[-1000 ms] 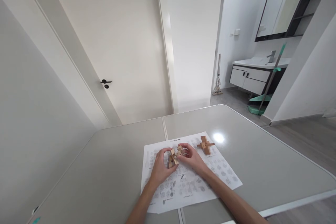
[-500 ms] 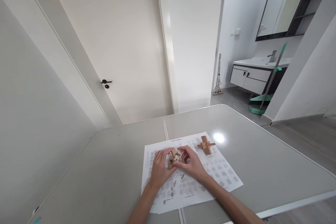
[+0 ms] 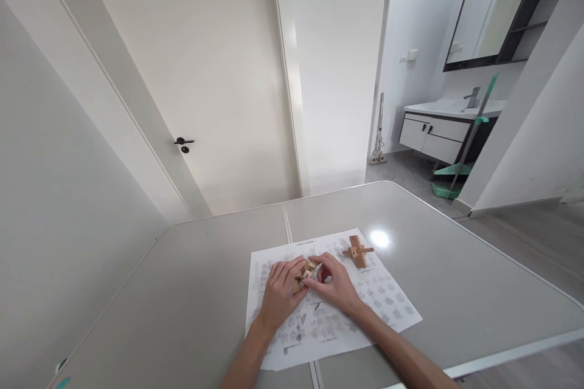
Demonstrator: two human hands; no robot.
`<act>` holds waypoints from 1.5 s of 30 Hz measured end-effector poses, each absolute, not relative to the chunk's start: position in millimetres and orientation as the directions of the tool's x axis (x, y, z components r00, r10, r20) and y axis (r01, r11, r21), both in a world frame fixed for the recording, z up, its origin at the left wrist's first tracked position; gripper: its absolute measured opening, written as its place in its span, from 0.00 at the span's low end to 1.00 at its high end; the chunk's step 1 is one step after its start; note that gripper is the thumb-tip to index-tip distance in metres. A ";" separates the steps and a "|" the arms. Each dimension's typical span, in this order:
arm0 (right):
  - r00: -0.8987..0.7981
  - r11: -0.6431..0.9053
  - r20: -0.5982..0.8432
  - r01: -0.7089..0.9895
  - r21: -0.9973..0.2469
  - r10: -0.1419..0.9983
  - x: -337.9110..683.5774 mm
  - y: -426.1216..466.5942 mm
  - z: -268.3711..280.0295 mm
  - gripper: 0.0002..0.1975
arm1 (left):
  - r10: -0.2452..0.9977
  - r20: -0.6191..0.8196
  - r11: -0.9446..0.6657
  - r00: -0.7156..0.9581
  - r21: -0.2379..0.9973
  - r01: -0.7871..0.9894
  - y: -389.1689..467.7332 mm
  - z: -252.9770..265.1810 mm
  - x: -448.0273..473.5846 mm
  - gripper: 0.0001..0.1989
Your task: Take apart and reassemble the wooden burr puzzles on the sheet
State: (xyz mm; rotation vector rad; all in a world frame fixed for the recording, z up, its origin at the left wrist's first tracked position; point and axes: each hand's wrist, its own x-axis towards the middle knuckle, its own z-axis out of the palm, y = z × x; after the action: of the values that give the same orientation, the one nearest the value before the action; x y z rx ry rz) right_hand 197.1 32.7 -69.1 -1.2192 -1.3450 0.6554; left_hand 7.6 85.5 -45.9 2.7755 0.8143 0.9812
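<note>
Between my two hands is a light wooden interlocking puzzle [image 3: 307, 274], made of small notched blocks and partly hidden by my fingers. My left hand [image 3: 281, 287] is closed on its left side, with the fingers curled over the top. From the right, my right hand [image 3: 336, 281] pinches it between thumb and fingertips. Under both hands lies a white printed sheet [image 3: 328, 340] covered in small grey diagrams. A second, reddish-brown wooden puzzle [image 3: 358, 251] of crossed pieces rests on the sheet's upper right part, apart from my hands.
The grey folding table [image 3: 191, 292] has a seam down its middle and a pale metal edge. Beyond it stand a white door [image 3: 228, 85] with a black handle, a washbasin cabinet [image 3: 438, 130], a mop [image 3: 379, 134] and a green dustpan [image 3: 446, 189].
The fingers of my left hand have shifted over the light puzzle and cover more of it. My right hand stays almost in place. The reddish-brown puzzle has not moved.
</note>
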 end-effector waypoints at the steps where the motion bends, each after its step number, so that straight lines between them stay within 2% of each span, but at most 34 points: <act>1: 0.186 0.301 0.358 0.276 -0.913 0.915 197.5 32.4 -68.6 0.23 | 0.508 0.557 -0.857 0.657 0.247 0.453 85.4 -45.4 7.5 0.24; 12: 0.137 0.309 0.339 0.202 -0.929 0.931 205.4 30.3 -63.4 0.22 | 0.454 0.549 -0.890 0.701 0.252 0.379 86.0 -42.4 5.8 0.22; 16: 0.117 0.302 0.324 0.176 -0.937 0.939 206.9 29.1 -60.6 0.21 | 0.481 0.505 -0.877 0.717 0.273 0.396 83.3 -37.7 7.0 0.21; 19: 0.122 0.300 0.316 0.131 -0.945 0.941 206.2 29.7 -59.6 0.21 | 0.519 0.521 -0.854 0.677 0.343 0.391 80.8 -35.9 10.1 0.22; 22: 0.131 0.278 0.280 0.036 -0.960 0.951 206.1 31.9 -61.1 0.23 | 0.598 0.536 -0.796 0.596 0.481 0.367 79.0 -37.2 13.8 0.27; 25: 0.097 0.188 0.181 -0.070 -0.980 0.979 207.5 34.7 -63.7 0.26 | 0.715 0.440 -0.671 0.543 0.650 0.357 78.3 -39.2 15.7 0.31; 28: 0.080 0.132 0.123 -0.127 -0.983 0.989 209.2 36.6 -65.1 0.26 | 0.773 0.362 -0.577 0.521 0.743 0.339 77.5 -39.8 15.9 0.30; 36: 0.088 0.148 0.140 -0.084 -0.985 0.986 209.5 35.5 -59.5 0.21 | 0.798 0.323 -0.525 0.508 0.787 0.324 76.2 -38.0 17.7 0.28; 45: 0.005 0.133 0.134 -0.177 -0.975 0.991 214.7 32.8 -51.8 0.29 | 0.855 0.311 -0.444 0.415 0.852 0.278 90.6 -47.1 15.7 0.26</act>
State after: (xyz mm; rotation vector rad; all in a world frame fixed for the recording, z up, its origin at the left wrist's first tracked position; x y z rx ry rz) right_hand 214.7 32.8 -51.8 -0.9776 -1.1436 1.1949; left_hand 15.7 90.6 -47.1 1.9373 0.9617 0.9996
